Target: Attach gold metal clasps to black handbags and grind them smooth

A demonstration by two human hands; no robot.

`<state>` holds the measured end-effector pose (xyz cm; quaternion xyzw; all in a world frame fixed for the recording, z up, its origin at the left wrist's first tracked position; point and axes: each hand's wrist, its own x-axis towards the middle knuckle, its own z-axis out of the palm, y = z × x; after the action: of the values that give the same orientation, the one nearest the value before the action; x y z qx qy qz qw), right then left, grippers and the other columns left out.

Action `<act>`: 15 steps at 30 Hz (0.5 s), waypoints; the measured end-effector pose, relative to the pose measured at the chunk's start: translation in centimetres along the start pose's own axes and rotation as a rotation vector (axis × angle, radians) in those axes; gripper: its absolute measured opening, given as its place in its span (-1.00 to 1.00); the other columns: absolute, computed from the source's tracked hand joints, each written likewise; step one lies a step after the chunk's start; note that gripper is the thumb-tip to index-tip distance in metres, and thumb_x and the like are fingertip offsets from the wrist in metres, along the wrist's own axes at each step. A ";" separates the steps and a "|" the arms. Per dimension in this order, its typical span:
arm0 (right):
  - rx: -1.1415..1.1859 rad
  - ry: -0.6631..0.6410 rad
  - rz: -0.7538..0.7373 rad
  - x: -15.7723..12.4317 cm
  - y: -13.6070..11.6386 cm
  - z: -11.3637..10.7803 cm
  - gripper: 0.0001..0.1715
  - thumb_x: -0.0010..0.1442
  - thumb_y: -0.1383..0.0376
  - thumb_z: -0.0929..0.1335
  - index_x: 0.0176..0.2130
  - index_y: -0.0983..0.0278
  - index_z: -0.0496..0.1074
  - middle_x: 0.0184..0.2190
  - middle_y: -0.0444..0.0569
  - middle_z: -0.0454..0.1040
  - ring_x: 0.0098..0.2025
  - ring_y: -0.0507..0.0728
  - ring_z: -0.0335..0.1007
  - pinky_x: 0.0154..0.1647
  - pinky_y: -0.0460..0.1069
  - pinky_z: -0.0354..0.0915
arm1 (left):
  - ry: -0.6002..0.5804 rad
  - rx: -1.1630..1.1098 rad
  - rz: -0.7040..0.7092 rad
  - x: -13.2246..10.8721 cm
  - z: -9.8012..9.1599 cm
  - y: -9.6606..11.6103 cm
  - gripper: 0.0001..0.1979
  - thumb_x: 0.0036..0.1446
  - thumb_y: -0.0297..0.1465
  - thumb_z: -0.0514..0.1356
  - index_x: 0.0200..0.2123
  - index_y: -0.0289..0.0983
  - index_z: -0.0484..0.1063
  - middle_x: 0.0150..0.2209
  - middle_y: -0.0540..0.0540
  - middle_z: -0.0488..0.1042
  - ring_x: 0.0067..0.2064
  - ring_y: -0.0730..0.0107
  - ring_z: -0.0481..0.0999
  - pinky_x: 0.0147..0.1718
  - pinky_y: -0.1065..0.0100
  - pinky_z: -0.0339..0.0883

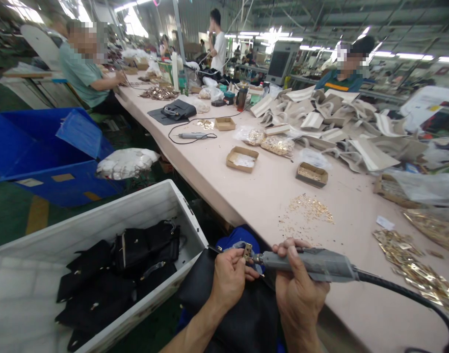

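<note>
My right hand is wrapped around a grey electric screwdriver, whose black cable runs off to the right. Its tip points left and meets, or nearly meets, a small gold metal fitting. The fingers of my left hand pinch that fitting. A black leather bag lies under both hands, across my lap; whether the fitting is joined to it is hard to see. Loose small gold screws are scattered on the table beyond the screwdriver. Flat gold metal pieces are heaped at the right.
A white crate holding several black bags stands at my left, with a blue bin behind it. Small cardboard boxes and a second screwdriver lie on the table. Beige panels pile up behind. Co-workers sit farther off.
</note>
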<state>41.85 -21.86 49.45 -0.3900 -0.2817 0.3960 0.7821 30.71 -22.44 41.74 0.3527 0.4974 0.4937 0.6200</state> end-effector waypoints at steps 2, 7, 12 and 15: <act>-0.009 -0.006 -0.011 -0.1 0.0 0.2 -0.79 0.22 0.40 0.47 -0.13 0.27 0.45 -0.32 -0.12 0.37 -0.27 0.06 0.35 -0.12 0.04 0.38 | -0.001 -0.002 -0.003 0.0 0.0 -0.1 -0.69 0.26 -0.29 0.21 -0.10 -0.43 0.52 -0.25 -0.31 0.67 -0.42 0.18 0.72 -0.50 0.38 0.57; -0.082 -0.007 -0.052 -0.6 0.2 0.6 -0.76 0.21 0.37 0.49 -0.13 0.26 0.44 -0.32 -0.13 0.39 -0.27 0.06 0.37 -0.09 0.07 0.37 | 0.001 -0.022 -0.015 0.0 0.1 0.3 -0.68 0.24 -0.26 0.23 -0.12 -0.43 0.52 -0.26 -0.31 0.67 -0.42 0.19 0.72 -0.51 0.40 0.55; -0.195 -0.028 -0.072 -1.2 0.6 1.0 -0.71 0.17 0.31 0.51 -0.14 0.26 0.41 -0.31 -0.11 0.39 -0.26 0.10 0.39 -0.14 0.08 0.37 | 0.003 -0.034 -0.026 -0.1 0.3 1.1 -0.70 0.20 -0.27 0.24 -0.16 -0.41 0.52 -0.29 -0.28 0.67 -0.44 0.19 0.71 -0.51 0.38 0.56; -0.259 -0.069 -0.071 -1.5 0.8 1.0 -0.72 0.16 0.30 0.51 -0.17 0.25 0.40 -0.30 -0.10 0.39 -0.26 0.11 0.38 -0.16 0.09 0.37 | -0.010 -0.029 -0.027 -0.1 0.3 1.2 -0.74 0.19 -0.30 0.22 -0.19 -0.38 0.53 -0.32 -0.25 0.67 -0.45 0.20 0.70 -0.51 0.37 0.55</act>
<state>39.95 -22.45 49.16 -0.4638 -0.3707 0.3413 0.7287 30.71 -22.24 42.94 0.3395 0.4918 0.4904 0.6343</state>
